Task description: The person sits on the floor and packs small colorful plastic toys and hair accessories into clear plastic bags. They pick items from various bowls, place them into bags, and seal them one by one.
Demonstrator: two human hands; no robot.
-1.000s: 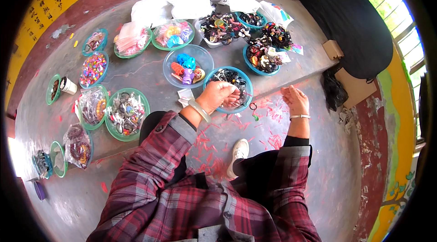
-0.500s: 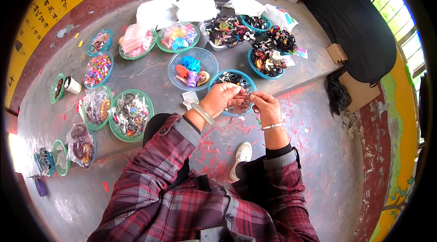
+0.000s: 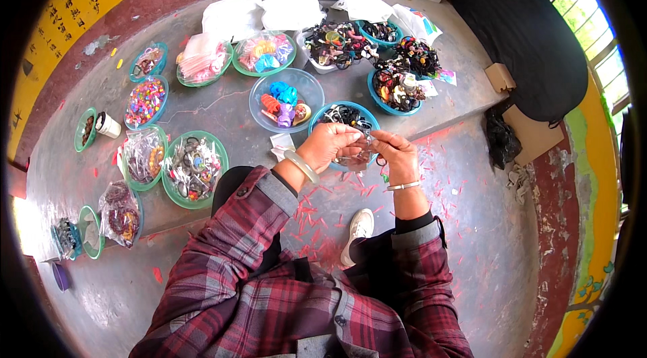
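My left hand (image 3: 329, 145) is closed, its thumb and fingers pinching what looks like a small clear plastic bag (image 3: 362, 156). Close beside it, my right hand (image 3: 399, 154) is also closed in a pinch. A dark hair tie (image 3: 381, 161) hangs as a loop below those right fingers, with a tiny green piece near it. Both hands are raised over the near rim of a blue basin (image 3: 369, 115) filled with dark hair ties (image 3: 345, 115). The fingers partly hide the basin's contents and the finer details of what they grip.
A clear bowl (image 3: 311, 88) of colourful pieces stands behind my left hand. Left of it are green basins (image 3: 226, 173) of packaged trinkets and a bowl of beads (image 3: 145, 101). Another blue basin (image 3: 374, 103) stands at the right, near the ledge. Red scraps (image 3: 310, 223) litter the floor.
My right fingers have shifted slightly, and the dark loop below them shows more clearly. The clear plastic between the hands is more spread out. The basins have stayed put.
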